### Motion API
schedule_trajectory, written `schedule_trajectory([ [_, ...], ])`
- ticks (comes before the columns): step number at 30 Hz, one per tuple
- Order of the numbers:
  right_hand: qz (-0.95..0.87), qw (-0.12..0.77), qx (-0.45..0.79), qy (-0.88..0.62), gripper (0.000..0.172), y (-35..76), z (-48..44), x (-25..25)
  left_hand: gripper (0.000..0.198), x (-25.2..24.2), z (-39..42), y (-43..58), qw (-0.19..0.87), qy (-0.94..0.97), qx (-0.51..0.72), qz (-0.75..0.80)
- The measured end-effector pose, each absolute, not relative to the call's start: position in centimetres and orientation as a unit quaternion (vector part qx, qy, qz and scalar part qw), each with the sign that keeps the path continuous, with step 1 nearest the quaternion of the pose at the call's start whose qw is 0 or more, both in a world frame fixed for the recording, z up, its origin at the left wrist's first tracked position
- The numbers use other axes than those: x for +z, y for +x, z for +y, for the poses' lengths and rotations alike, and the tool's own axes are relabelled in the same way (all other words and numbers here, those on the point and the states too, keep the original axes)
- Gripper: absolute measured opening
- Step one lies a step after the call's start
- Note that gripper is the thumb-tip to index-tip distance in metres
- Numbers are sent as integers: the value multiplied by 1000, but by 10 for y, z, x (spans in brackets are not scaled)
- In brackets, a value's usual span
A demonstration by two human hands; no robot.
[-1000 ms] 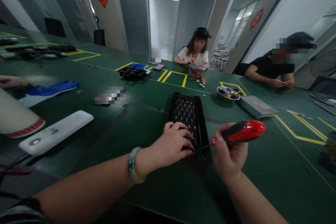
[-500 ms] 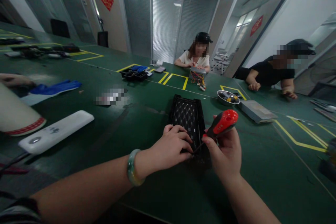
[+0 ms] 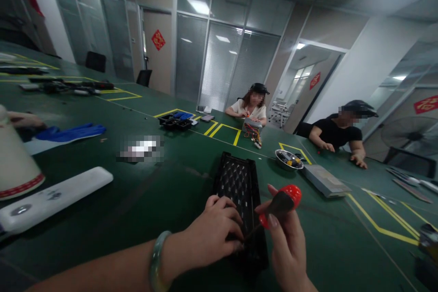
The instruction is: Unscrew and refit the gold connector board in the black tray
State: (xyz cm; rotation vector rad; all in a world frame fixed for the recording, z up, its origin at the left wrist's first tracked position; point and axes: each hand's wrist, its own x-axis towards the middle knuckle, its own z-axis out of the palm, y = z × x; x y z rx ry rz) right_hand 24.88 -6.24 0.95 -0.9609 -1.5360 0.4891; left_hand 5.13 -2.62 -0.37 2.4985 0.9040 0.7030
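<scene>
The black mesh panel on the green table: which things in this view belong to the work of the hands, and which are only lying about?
In use: black plastic mesh panel under the left hand; red-handled screwdriver in the right hand.
Lying about: steel bowl of small parts; grey flat box; white oblong pad; blue cloth.

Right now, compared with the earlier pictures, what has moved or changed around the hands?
The right hand turned the red-handled screwdriver, so its handle now points away rather than rightward. The black-shirted co-worker's hands moved apart. Unchanged: the left hand rests on the black lattice panel, with the screwdriver's tip beside it.
</scene>
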Motion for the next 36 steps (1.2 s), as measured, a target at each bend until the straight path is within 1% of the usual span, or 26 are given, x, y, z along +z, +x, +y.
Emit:
schedule_trajectory([
  [5,-663,583,200,-426,37,245,-62,11,9,-4,-26,51,200,889,260,320],
  [7,-653,597,200,-421,33,244,-60,10,11,-4,-27,51,206,889,263,313],
  [9,-648,609,198,-413,24,244,-59,9,12,-4,-27,50,208,889,266,308],
  [12,-659,602,179,-414,16,246,-58,8,10,-5,-26,50,208,891,264,306],
  [15,-671,590,166,-418,21,248,-61,10,9,-5,-26,50,207,888,262,315],
  [21,-674,585,182,-414,41,246,-64,12,12,-1,-28,51,217,887,256,317],
  [27,-686,553,161,-444,52,248,-59,9,10,-3,-27,52,226,883,256,323],
  [29,-691,546,124,-457,52,248,-58,9,8,-4,-27,52,229,882,255,322],
  [32,-698,540,76,-465,48,249,-57,10,8,-2,-27,52,233,881,253,325],
  [36,-685,548,69,-476,46,249,-57,9,12,0,-28,53,237,881,253,322],
])
